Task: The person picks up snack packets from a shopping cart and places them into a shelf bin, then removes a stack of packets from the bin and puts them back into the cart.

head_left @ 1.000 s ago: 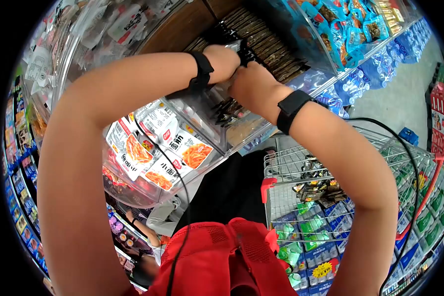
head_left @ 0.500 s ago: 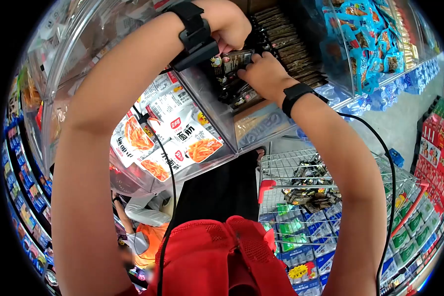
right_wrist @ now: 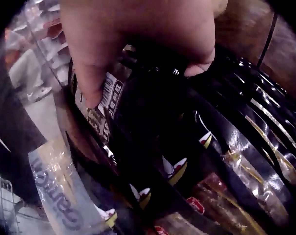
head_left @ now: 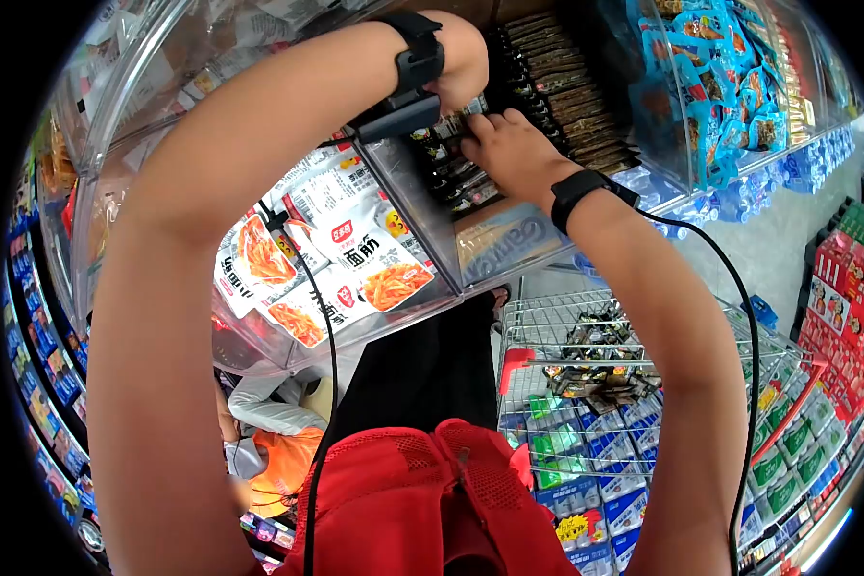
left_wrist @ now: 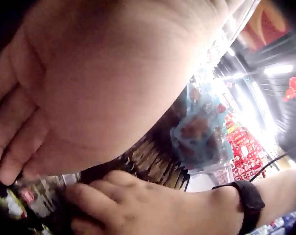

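Observation:
Black snack packets (head_left: 578, 108) stand in tight rows in a clear-walled bin. My left hand (head_left: 466, 60) reaches into the bin from the left, its fingers bent down at a dark packet (left_wrist: 44, 197) with a small red label. Right beside it, my right hand (head_left: 516, 152) holds packets in the same row. In the right wrist view the thumb lies against the printed face of a packet (right_wrist: 111, 100), and the other fingers curl down on the far side. Part of the left fingers is hidden behind the wrist in the head view.
White pouches with noodle-like pictures (head_left: 394, 269) fill the neighbouring bin, and blue snack bags (head_left: 710, 115) the one at right. A wire cart (head_left: 533, 336) holding loose dark packets (head_left: 600, 355) stands below my right arm. A black cable (head_left: 739, 278) hangs past the right forearm. Another person (head_left: 283, 461) is low at left.
Both hands were together deeper in the bin; they have come nearer its front packets. Lately the left hand has moved slightly right and down, close to the right hand.

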Demonstrator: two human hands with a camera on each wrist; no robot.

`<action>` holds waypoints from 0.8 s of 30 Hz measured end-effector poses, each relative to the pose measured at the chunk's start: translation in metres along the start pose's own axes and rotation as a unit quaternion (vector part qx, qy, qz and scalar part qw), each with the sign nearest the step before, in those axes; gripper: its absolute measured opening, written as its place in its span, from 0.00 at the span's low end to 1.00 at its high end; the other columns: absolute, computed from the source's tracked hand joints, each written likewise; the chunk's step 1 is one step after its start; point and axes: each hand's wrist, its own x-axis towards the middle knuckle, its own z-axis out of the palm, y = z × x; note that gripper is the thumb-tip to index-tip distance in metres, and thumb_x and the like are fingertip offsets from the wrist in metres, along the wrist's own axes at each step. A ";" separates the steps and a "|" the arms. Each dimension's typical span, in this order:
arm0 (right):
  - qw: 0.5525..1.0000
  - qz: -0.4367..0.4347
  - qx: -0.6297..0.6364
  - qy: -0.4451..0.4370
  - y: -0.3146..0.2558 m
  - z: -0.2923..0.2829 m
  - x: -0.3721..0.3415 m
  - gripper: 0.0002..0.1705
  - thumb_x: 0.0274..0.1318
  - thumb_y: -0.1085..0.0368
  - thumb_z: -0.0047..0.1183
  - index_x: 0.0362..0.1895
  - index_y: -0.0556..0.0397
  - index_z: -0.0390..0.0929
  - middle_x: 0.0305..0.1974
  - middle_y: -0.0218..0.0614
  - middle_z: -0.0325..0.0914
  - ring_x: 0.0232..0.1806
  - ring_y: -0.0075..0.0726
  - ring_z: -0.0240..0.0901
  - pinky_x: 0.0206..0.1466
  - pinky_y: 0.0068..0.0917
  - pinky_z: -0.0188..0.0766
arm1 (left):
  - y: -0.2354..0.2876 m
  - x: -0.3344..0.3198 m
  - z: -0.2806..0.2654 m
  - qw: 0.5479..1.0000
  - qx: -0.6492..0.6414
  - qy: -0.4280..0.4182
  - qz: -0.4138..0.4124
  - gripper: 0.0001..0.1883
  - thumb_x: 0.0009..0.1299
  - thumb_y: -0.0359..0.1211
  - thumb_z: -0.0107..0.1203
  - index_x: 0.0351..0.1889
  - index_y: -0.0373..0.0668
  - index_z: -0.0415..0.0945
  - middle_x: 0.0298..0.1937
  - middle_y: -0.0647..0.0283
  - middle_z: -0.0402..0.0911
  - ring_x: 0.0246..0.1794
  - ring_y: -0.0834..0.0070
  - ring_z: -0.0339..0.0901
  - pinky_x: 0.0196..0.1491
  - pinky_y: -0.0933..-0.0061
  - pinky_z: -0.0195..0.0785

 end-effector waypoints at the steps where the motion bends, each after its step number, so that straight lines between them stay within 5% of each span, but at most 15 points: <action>1: 1.000 -0.016 0.003 0.023 0.002 0.000 -0.003 0.14 0.53 0.62 0.56 0.45 0.48 0.81 0.49 0.40 0.71 0.54 0.45 0.69 0.60 0.37 0.65 | 0.003 0.013 0.007 1.000 -0.004 -0.001 -0.004 0.11 0.66 0.31 0.54 0.39 0.41 0.86 0.35 0.64 0.86 0.30 0.70 0.81 0.30 0.68 0.74; 3: 0.998 -0.032 0.007 0.048 0.007 0.003 -0.005 0.16 0.50 0.62 0.59 0.45 0.48 0.80 0.49 0.41 0.71 0.53 0.46 0.70 0.61 0.38 0.65 | 0.004 0.021 0.011 0.999 -0.014 -0.021 0.041 0.11 0.67 0.31 0.53 0.41 0.42 0.86 0.36 0.66 0.87 0.32 0.71 0.82 0.31 0.67 0.74; 5: 0.982 -0.085 -0.002 0.167 0.011 0.014 -0.003 0.21 0.45 0.62 0.62 0.47 0.49 0.80 0.47 0.42 0.71 0.51 0.45 0.71 0.61 0.37 0.65 | 0.004 0.025 0.011 0.999 -0.028 0.000 0.027 0.10 0.64 0.35 0.58 0.38 0.42 0.87 0.36 0.63 0.86 0.35 0.66 0.82 0.37 0.63 0.74; 7: 0.993 -0.059 0.031 0.099 0.008 0.012 -0.004 0.21 0.46 0.63 0.61 0.47 0.49 0.80 0.46 0.41 0.72 0.51 0.45 0.71 0.60 0.36 0.66 | 0.004 0.023 0.007 0.999 -0.041 0.023 0.015 0.11 0.61 0.39 0.64 0.35 0.43 0.87 0.36 0.59 0.86 0.37 0.62 0.82 0.43 0.60 0.74; 8: 0.997 -0.036 0.063 0.032 0.006 0.011 -0.005 0.21 0.46 0.64 0.61 0.48 0.49 0.79 0.46 0.40 0.72 0.50 0.45 0.71 0.59 0.35 0.66 | 0.001 0.020 0.005 0.998 -0.058 0.026 0.018 0.11 0.64 0.35 0.57 0.38 0.42 0.86 0.38 0.62 0.87 0.35 0.66 0.83 0.37 0.63 0.74; 11: 0.996 -0.063 -0.013 0.061 0.007 0.010 -0.009 0.18 0.49 0.66 0.57 0.48 0.49 0.77 0.44 0.36 0.73 0.50 0.43 0.70 0.56 0.33 0.68 | -0.013 0.031 0.012 0.983 -0.179 -0.012 0.027 0.13 0.68 0.32 0.50 0.42 0.41 0.85 0.38 0.64 0.87 0.32 0.71 0.83 0.30 0.65 0.73; 14: 0.986 -0.098 -0.054 0.121 0.014 -0.010 -0.006 0.15 0.52 0.67 0.53 0.46 0.48 0.76 0.43 0.34 0.74 0.48 0.40 0.71 0.53 0.32 0.69 | -0.017 0.026 0.011 0.985 -0.172 0.007 -0.003 0.12 0.67 0.33 0.50 0.39 0.41 0.85 0.33 0.61 0.86 0.31 0.69 0.83 0.30 0.65 0.73; 16: 0.986 -0.077 -0.057 0.137 0.011 -0.002 0.001 0.14 0.52 0.66 0.52 0.46 0.47 0.75 0.43 0.33 0.74 0.48 0.40 0.71 0.53 0.32 0.68 | -0.018 0.030 0.007 0.981 -0.092 0.102 -0.137 0.11 0.65 0.35 0.55 0.33 0.39 0.85 0.27 0.59 0.84 0.30 0.65 0.82 0.31 0.63 0.73; 17: 0.985 -0.054 -0.061 0.154 0.009 0.002 0.004 0.14 0.53 0.66 0.51 0.45 0.47 0.75 0.43 0.33 0.73 0.47 0.39 0.71 0.52 0.32 0.68 | -0.021 0.035 0.008 0.981 -0.092 0.101 -0.135 0.11 0.65 0.35 0.55 0.33 0.39 0.85 0.27 0.59 0.84 0.30 0.65 0.82 0.31 0.63 0.73; 19: 0.987 -0.037 -0.067 0.139 0.006 0.009 0.005 0.16 0.53 0.65 0.52 0.48 0.47 0.74 0.43 0.33 0.73 0.47 0.39 0.71 0.53 0.32 0.68 | -0.026 0.039 0.009 0.992 -0.066 0.103 -0.020 0.15 0.62 0.33 0.54 0.43 0.40 0.86 0.44 0.45 0.86 0.43 0.55 0.83 0.47 0.53 0.73; 21: 0.977 -0.016 -0.044 0.206 0.004 0.010 0.008 0.19 0.53 0.65 0.51 0.52 0.48 0.71 0.44 0.33 0.73 0.47 0.39 0.70 0.54 0.33 0.68 | -0.026 0.035 0.006 0.992 -0.070 0.096 -0.029 0.14 0.62 0.31 0.54 0.42 0.39 0.86 0.42 0.47 0.86 0.41 0.55 0.82 0.45 0.53 0.73; 24: 0.981 0.022 -0.064 0.181 0.001 0.004 0.009 0.22 0.53 0.66 0.51 0.54 0.48 0.70 0.45 0.33 0.73 0.48 0.40 0.70 0.54 0.34 0.68 | -0.026 0.021 -0.002 0.994 -0.090 0.052 -0.029 0.13 0.61 0.30 0.53 0.39 0.36 0.85 0.38 0.50 0.85 0.36 0.56 0.80 0.41 0.54 0.72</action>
